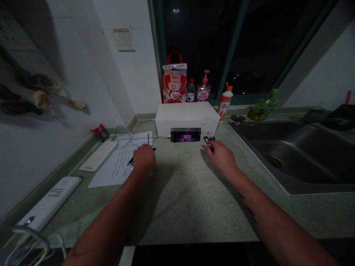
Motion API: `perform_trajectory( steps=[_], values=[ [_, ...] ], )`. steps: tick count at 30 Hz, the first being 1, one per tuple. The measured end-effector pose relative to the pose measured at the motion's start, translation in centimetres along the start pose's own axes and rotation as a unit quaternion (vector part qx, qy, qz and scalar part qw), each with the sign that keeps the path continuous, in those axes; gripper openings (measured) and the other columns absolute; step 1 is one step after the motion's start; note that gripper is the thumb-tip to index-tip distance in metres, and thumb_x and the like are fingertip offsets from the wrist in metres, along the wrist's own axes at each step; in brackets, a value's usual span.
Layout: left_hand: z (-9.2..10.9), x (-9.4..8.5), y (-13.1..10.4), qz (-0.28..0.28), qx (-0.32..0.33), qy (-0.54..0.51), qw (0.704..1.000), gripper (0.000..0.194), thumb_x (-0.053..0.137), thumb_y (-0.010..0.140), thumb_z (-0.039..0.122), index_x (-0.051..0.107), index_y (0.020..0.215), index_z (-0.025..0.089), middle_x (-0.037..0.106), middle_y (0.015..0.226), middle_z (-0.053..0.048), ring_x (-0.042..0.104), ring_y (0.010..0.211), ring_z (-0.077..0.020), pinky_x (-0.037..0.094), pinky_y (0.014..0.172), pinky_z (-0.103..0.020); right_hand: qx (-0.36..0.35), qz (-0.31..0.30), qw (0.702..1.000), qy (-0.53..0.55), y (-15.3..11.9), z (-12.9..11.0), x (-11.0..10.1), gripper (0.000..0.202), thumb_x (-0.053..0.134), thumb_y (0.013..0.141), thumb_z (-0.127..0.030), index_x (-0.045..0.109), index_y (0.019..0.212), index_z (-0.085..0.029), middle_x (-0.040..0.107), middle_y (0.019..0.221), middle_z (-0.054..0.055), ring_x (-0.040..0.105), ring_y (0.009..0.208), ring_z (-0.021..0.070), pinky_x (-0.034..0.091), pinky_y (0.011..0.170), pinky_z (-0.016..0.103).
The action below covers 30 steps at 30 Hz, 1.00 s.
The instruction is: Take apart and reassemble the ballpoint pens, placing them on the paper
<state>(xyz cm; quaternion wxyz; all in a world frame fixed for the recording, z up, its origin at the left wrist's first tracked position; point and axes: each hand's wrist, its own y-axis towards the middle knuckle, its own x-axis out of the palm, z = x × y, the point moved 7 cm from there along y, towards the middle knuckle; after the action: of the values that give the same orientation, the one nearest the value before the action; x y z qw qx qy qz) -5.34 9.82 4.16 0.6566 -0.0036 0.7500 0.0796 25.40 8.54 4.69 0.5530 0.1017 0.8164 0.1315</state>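
My left hand point(144, 159) is over the right part of a printed sheet point(111, 168), its fingers curled down around dark pens point(130, 161) whose ends stick out on both sides. My right hand point(221, 155) reaches to several small dark-and-white items point(210, 139) in front of the white box's right corner. Its thumb and fingers are bent round a dark piece there; what exactly they hold is too small to make out. Between the hands, a phone point(185, 137) with a lit, blurred screen leans against the white box point(185, 114).
A steel sink point(294, 155) lies at the right. Behind the box stand a red packet point(175, 85), a pump bottle point(203, 88) and an orange-capped bottle point(225, 100). White power strip point(52, 199), flat white box point(99, 156) and cables point(130, 129) are at the left.
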Motion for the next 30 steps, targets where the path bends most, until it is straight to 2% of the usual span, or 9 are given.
perform_trajectory(
  steps=[8,14,17,19,21,23,25,27,30],
  values=[
    [0.5,0.4,-0.2,-0.021,0.018,-0.001,1.0,0.04,0.032,0.096,0.012,0.067,0.114,0.006,0.068,0.114,-0.026,0.066,0.107,-0.0351,0.05,0.082,-0.041,-0.02,-0.021,0.999,0.026,-0.5,-1.0,0.5,0.031,0.052,0.098,-0.027,0.073,0.118,-0.017,0.074,0.11,0.013,0.069,0.101,0.029,0.053,0.085,0.039],
    [0.7,0.5,-0.1,-0.018,0.031,-0.01,0.999,0.036,0.035,0.096,0.015,0.067,0.109,0.005,0.07,0.105,-0.025,0.068,0.1,-0.0356,0.051,0.08,-0.042,-0.073,-0.026,0.995,0.062,-1.0,-2.4,1.1,0.026,0.054,0.098,-0.027,0.074,0.112,-0.019,0.074,0.107,0.01,0.069,0.095,0.0257,0.052,0.084,0.038],
    [1.9,0.2,-0.4,-0.015,0.051,-0.035,0.998,0.029,0.044,0.093,0.015,0.067,0.108,0.007,0.07,0.103,-0.022,0.069,0.099,-0.0332,0.051,0.082,-0.04,-0.106,-0.035,0.99,0.087,-1.4,-3.3,1.4,0.025,0.054,0.099,-0.027,0.074,0.11,-0.019,0.073,0.104,0.009,0.069,0.092,0.024,0.052,0.084,0.037],
    [3.6,-0.2,-1.0,0.003,0.095,-0.086,0.992,0.026,0.048,0.091,0.014,0.067,0.108,0.009,0.069,0.106,-0.018,0.068,0.101,-0.0302,0.05,0.086,-0.038,-0.132,-0.045,0.984,0.113,-1.7,-4.0,1.6,0.025,0.054,0.1,-0.027,0.072,0.115,-0.019,0.072,0.105,0.009,0.068,0.094,0.0236,0.052,0.086,0.037],
    [5.5,-0.5,-2.1,0.016,0.151,-0.19,0.97,0.026,0.05,0.092,0.014,0.067,0.111,0.015,0.069,0.11,-0.013,0.067,0.101,-0.0253,0.05,0.086,-0.034,-0.158,-0.061,0.974,0.151,-2.1,-4.8,1.7,0.03,0.056,0.1,-0.029,0.067,0.126,-0.019,0.07,0.112,0.01,0.067,0.099,0.0235,0.051,0.089,0.038],
    [7.4,-0.5,-3.4,0.013,0.216,-0.304,0.928,0.026,0.052,0.094,0.017,0.068,0.113,0.02,0.069,0.111,-0.008,0.067,0.099,-0.022,0.051,0.084,-0.032,-0.18,-0.082,0.961,0.195,-2.4,-5.4,2.0,0.035,0.059,0.099,-0.029,0.063,0.133,-0.02,0.068,0.119,0.011,0.066,0.104,0.0234,0.051,0.091,0.038],
    [8.7,-0.3,-4.4,0.006,0.261,-0.39,0.883,0.022,0.057,0.094,0.022,0.07,0.111,0.023,0.07,0.105,-0.005,0.067,0.094,-0.02,0.051,0.082,-0.031,-0.19,-0.109,0.946,0.239,-2.6,-5.8,2.4,0.028,0.059,0.098,-0.029,0.067,0.124,-0.021,0.07,0.115,0.01,0.066,0.103,0.0226,0.05,0.091,0.037],
    [8.9,0.1,-4.7,0.0,0.252,-0.466,0.848,0.02,0.06,0.093,0.026,0.07,0.11,0.023,0.072,0.101,-0.003,0.068,0.087,-0.0183,0.052,0.079,-0.03,-0.178,-0.134,0.932,0.285,-2.5,-5.7,2.9,0.019,0.059,0.097,-0.029,0.072,0.108,-0.021,0.073,0.104,0.007,0.067,0.097,0.0214,0.05,0.087,0.035],
    [8.6,0.8,-4.2,-0.017,0.217,-0.535,0.816,0.017,0.063,0.091,0.026,0.071,0.104,0.021,0.075,0.098,-0.003,0.07,0.088,-0.0193,0.054,0.08,-0.031,-0.101,-0.144,0.912,0.371,-1.7,-4.3,3.6,0.02,0.058,0.096,-0.036,0.071,0.095,-0.02,0.072,0.081,0.003,0.066,0.076,0.0181,0.049,0.073,0.031]
  ],
)
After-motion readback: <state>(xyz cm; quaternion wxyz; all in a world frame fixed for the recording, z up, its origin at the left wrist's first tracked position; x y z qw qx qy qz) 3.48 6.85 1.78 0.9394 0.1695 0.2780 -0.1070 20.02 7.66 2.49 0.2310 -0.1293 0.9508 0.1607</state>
